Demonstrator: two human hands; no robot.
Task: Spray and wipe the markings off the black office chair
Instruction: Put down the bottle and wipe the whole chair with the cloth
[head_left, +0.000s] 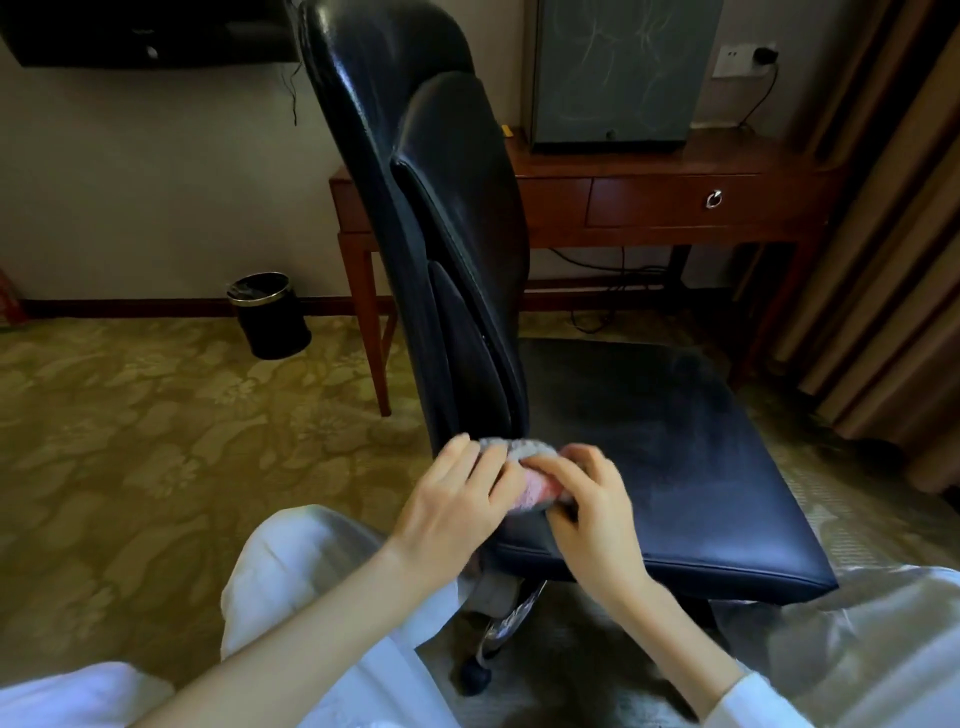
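Head view looks down on white-clad knees (291, 571) at the bottom edge, with a white sleeve (753, 701) cut off at the lower right. Just beyond them both hands meet on a crumpled grey and pink cloth (535, 488) lying at the near left corner of the black leather office chair seat (675, 467). The left hand (457, 499) lays nearly straight fingers on the cloth's left side, with the thumb beside its edge. The right hand (587, 514) curls its fingers and pinches the cloth's right side. Both hands are motion-blurred, and they hide most of the cloth.

A faint pale haze shows on the seat's far part. Under the seat a pale printed patch (514, 613) is too blurred to read, and one black caster (475, 678) shows below it. The chair's tall padded black backrest (415, 182) rises at the left of the seat, seen almost edge-on.

A yellow-green patterned carpet (130, 415) spreads around it. Farther off stand a black round waste bin with a metal rim (270, 317) and a reddish wooden desk (675, 192) with a ring-pull drawer. On the desk sits a grey cabinet (618, 73) with pale scribbles on its front. A white wall socket (743, 57) holds a plug, brown striped curtains (883, 260) hang at right, and a black wall-mounted screen (145, 31) is cut off at the top left.
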